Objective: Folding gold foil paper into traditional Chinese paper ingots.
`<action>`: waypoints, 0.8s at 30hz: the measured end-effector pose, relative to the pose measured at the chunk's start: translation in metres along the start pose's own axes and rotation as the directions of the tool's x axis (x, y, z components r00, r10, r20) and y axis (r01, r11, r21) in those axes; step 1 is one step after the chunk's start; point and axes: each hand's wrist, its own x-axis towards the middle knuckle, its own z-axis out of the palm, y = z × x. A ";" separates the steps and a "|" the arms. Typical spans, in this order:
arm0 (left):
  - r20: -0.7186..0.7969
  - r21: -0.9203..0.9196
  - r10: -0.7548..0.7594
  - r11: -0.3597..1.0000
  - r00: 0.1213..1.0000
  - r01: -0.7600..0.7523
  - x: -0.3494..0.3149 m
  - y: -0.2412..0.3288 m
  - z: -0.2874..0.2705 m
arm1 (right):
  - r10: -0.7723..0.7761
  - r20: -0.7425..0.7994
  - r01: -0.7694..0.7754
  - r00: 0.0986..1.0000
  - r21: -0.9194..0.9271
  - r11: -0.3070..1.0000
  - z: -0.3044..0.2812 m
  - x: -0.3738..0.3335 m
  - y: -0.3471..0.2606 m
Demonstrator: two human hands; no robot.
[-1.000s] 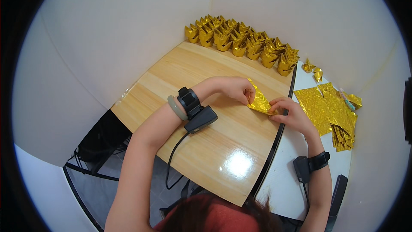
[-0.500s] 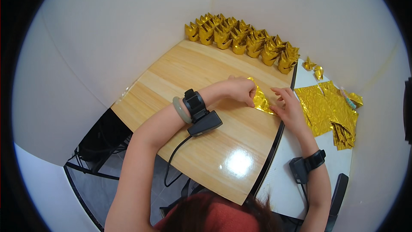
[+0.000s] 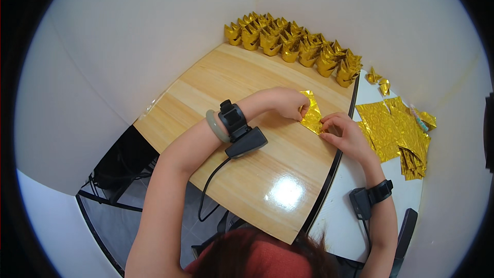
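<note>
- Desk (image 3: 247, 139) of pale wood fills the middle of the view, with a white surface (image 3: 339, 211) joining it along a dark edge on the right.
- Folded gold paper shapes (image 3: 293, 46) stand in a crowded row along the desk's far edge, against the wall.
- Flat gold foil sheets (image 3: 393, 131) lie stacked on the white surface, well apart from the row, with two small gold scraps (image 3: 378, 80) beyond them.
- Left hand (image 3: 285, 104) pinches the upper left edge of the gold sheet, fingers closed on it; its wrist carries a black strapped device (image 3: 239, 126) and a pale bangle (image 3: 216, 127).
- Right hand (image 3: 345, 133) grips the sheet's lower right corner, fingers closed.
- Gold sheet (image 3: 312, 113), partly folded, sits between both hands near the desk's right edge.
</note>
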 end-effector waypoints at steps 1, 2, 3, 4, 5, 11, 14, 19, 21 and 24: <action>0.002 -0.010 0.025 1.000 1.000 -0.025 0.000 -0.002 0.000 | -0.006 -0.003 0.006 1.000 -0.002 1.000 0.000 0.000 -0.002; -0.003 -0.005 0.023 1.000 1.000 -0.023 0.000 -0.004 0.001 | 0.013 0.016 -0.012 1.000 -0.030 0.999 0.000 -0.001 -0.006; 0.009 -0.014 -0.002 1.000 1.000 0.002 -0.001 0.000 0.002 | 0.037 0.032 -0.035 0.999 -0.059 0.998 0.000 -0.002 -0.008; 0.020 -0.022 -0.027 0.999 0.999 0.027 -0.003 0.003 0.004 | 0.037 0.028 -0.035 0.999 -0.061 0.998 0.001 -0.002 -0.006; 0.020 -0.019 -0.023 1.000 1.000 0.023 -0.004 0.006 0.007 | -0.013 -0.010 0.012 1.000 -0.108 0.994 0.003 0.000 -0.003; -0.337 0.361 -0.096 0.906 0.937 0.222 -0.008 0.027 0.011 | -0.176 -0.122 0.125 0.977 -0.340 0.932 0.013 -0.001 -0.005; -0.354 0.310 -0.171 0.906 0.919 0.288 -0.009 0.021 0.007 | -0.122 -0.061 0.103 0.991 -0.252 0.962 0.013 0.001 -0.021; -0.266 0.074 -0.132 0.985 0.955 0.157 -0.001 -0.008 0.007 | 0.083 0.230 -0.110 0.970 0.107 0.988 0.006 0.003 -0.054; -0.233 -0.055 -0.091 0.995 0.968 0.080 0.004 -0.017 0.010 | 0.051 0.136 -0.070 0.989 0.136 0.988 0.007 0.005 -0.040; -0.165 -0.169 0.173 0.965 0.971 -0.201 0.014 -0.015 0.014 | 0.030 -0.128 -0.024 0.991 0.046 0.999 0.002 0.001 -0.003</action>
